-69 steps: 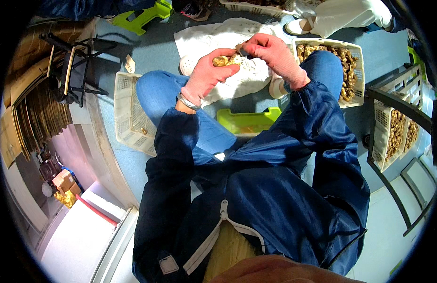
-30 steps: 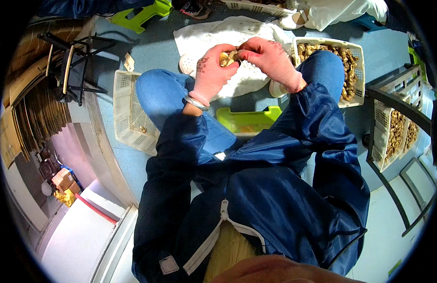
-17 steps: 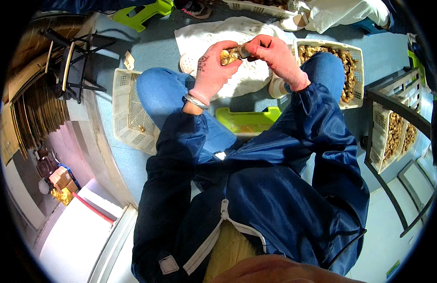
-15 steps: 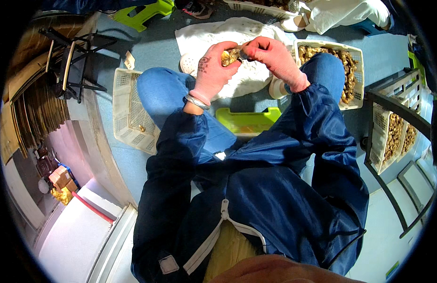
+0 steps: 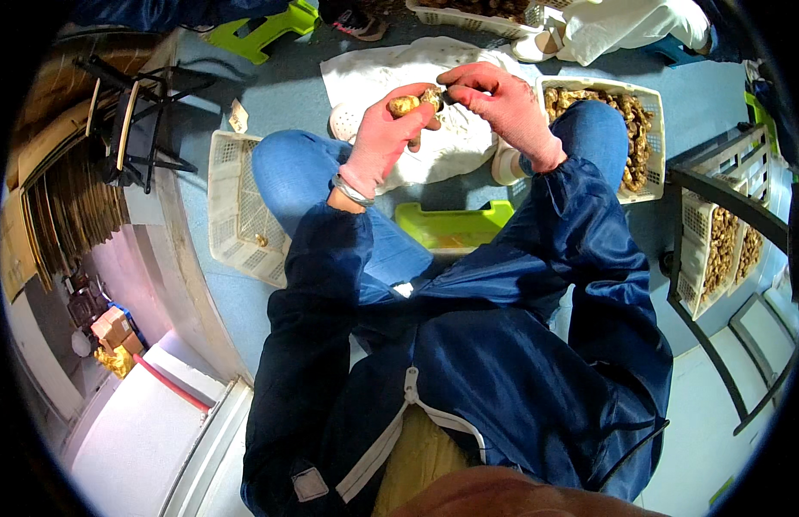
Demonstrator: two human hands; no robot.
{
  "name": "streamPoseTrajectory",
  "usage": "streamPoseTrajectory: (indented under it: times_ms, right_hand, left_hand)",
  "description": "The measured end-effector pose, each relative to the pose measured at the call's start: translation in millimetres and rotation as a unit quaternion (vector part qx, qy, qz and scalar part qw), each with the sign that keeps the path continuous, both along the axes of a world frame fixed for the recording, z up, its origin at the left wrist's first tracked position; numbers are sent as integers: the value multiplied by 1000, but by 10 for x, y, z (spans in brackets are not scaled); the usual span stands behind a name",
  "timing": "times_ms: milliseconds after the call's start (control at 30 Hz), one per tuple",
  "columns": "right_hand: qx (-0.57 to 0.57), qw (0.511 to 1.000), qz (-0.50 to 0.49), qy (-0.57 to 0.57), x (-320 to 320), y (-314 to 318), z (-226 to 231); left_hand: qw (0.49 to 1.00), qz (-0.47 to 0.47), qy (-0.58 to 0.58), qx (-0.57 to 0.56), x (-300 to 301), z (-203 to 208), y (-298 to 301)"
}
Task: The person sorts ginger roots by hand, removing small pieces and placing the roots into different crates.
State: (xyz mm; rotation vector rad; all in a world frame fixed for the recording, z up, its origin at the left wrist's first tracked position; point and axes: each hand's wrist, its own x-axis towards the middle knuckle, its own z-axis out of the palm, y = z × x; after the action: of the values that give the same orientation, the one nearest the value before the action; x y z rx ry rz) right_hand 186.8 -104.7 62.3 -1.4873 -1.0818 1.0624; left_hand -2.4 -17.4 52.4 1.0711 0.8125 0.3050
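My left hand (image 5: 391, 129), in a pink glove with darkened fingertips, is closed around a knobbly yellow-brown lump (image 5: 405, 106) that looks like a root or a mushroom; I cannot tell its kind. A paler knob (image 5: 431, 96) shows at its right end. Just to the right, my right hand (image 5: 503, 99), gloved the same way, has thumb and fingers drawn together. Something small and dark seems to sit by its fingertips, too small to name. Both hands are over a white cloth (image 5: 374, 69) spread on the floor between my knees.
A white crate (image 5: 231, 207) with one small piece stands left of my knee. Right of my other knee, a crate (image 5: 656, 164) is filled with similar lumps. A green stool (image 5: 451, 226) sits between my legs. Another person's white-clad leg (image 5: 632, 30) and a metal cart (image 5: 718, 198) are nearby.
My right fingers have drawn slightly up and away from the lump. My left hand has turned a little, so more of the lump shows.
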Motion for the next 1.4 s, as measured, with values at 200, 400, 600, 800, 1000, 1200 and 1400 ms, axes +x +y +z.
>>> streamPoseTrajectory:
  times_ms: [200,400,600,800,1000,1200,1400]
  right_hand:
    - [66,996,16,-66,12,-23,-124]
    - [-49,995,-7,-83,-81,-10,29]
    - [-52,995,-88,-2,96,8,-207]
    - [1,995,13,-94,13,12,-102]
    - [28,990,88,-111,-15,41,-63]
    - [24,986,51,-156,51,55,-81]
    - [48,976,-4,-214,82,54,-166]
  left_hand:
    - [999,6,-27,-15,20,-69,-27]
    - [998,31,-14,-45,15,-28,-46]
    - [999,-15,5,-29,84,89,-34]
    - [1000,2,-5,-22,12,10,-58]
    - [1000,-1,8,-29,3,13,-61]
    - [999,-11,41,-9,13,12,-67]
    - [998,-18,53,0,41,22,-79]
